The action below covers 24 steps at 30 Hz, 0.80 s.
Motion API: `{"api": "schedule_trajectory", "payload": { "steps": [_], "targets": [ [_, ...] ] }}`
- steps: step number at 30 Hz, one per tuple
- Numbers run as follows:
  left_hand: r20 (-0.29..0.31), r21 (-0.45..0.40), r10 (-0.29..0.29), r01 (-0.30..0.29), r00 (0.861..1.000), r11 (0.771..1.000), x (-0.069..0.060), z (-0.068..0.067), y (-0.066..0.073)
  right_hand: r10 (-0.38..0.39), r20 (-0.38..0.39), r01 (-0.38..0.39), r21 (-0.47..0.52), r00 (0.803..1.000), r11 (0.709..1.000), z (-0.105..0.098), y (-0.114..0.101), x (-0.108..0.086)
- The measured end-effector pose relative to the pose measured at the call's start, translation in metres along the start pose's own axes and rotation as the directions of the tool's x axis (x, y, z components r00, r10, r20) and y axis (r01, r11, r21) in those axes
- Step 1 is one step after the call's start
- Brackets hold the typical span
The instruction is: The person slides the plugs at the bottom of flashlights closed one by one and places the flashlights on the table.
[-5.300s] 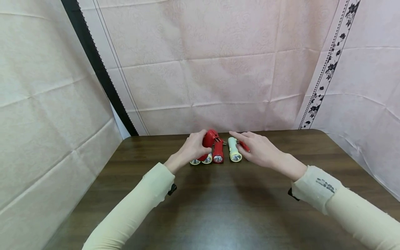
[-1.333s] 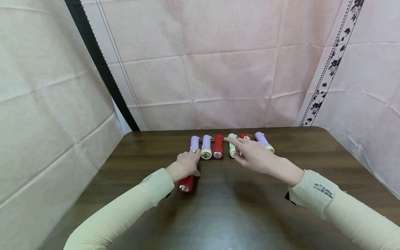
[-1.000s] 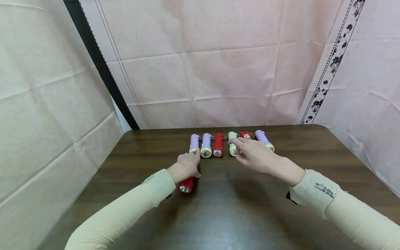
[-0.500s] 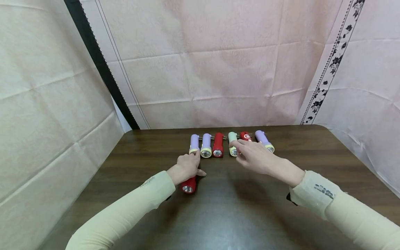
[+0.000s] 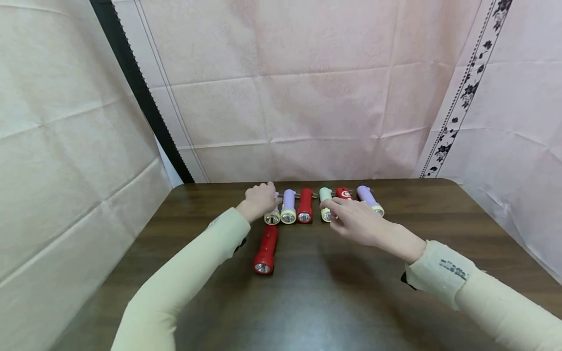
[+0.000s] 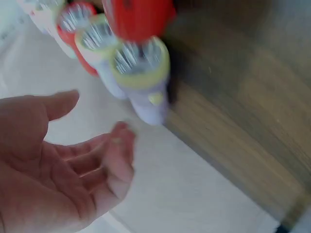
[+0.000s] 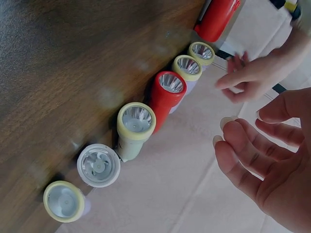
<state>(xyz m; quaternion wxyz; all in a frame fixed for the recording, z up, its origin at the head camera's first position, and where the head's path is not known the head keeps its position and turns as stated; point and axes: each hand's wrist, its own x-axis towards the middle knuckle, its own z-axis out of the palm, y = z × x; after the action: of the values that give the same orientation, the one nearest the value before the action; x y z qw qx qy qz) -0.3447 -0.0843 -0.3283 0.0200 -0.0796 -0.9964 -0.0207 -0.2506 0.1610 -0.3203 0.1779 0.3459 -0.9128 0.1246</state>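
My left hand (image 5: 260, 199) hovers at the leftmost purple flashlight (image 5: 272, 218), its fingers loosely bent and holding nothing in the left wrist view. A red flashlight (image 5: 266, 249) lies alone nearer to me, lens end forward. Beside the leftmost one stand in a row another purple flashlight (image 5: 288, 201), a red flashlight (image 5: 305, 202) and a pale green flashlight (image 5: 325, 194). My right hand (image 5: 357, 220) hangs over the row's right part with relaxed fingers, partly hiding the green flashlight and a red one with a white logo (image 5: 344, 193). Nothing is in its grasp.
A purple flashlight (image 5: 368, 197) lies slanted at the row's right end. The brown wooden table (image 5: 307, 302) ends at a back edge just behind the row. Pale cloth (image 5: 307, 122) hangs behind and at both sides.
My left hand has left the nearer red flashlight and moved away from me to the row's left end. Several seconds ago it gripped a red flashlight over the row. The right hand barely moved lately.
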Motion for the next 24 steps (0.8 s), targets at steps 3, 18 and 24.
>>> {"api": "schedule_trajectory", "payload": {
  "steps": [3, 18, 24],
  "targets": [
    [0.091, -0.039, -0.05, 0.054, 0.995, 0.998, 0.018, 0.0, -0.008, -0.007, -0.001, 0.007, -0.015, 1.0, 1.0, 0.0, 0.0, 0.001],
    [0.173, -0.216, -0.11, 0.147, 0.979, 0.965, 0.049, 0.024, -0.008, -0.042, -0.006, 0.041, -0.041, 0.999, 0.998, -0.004, 0.003, 0.001],
    [0.111, -0.259, -0.109, 0.134, 0.988, 0.957, 0.048, 0.022, -0.014, -0.041, -0.009, 0.04, -0.058, 0.999, 0.998, -0.006, 0.006, -0.002]
  ]
}}
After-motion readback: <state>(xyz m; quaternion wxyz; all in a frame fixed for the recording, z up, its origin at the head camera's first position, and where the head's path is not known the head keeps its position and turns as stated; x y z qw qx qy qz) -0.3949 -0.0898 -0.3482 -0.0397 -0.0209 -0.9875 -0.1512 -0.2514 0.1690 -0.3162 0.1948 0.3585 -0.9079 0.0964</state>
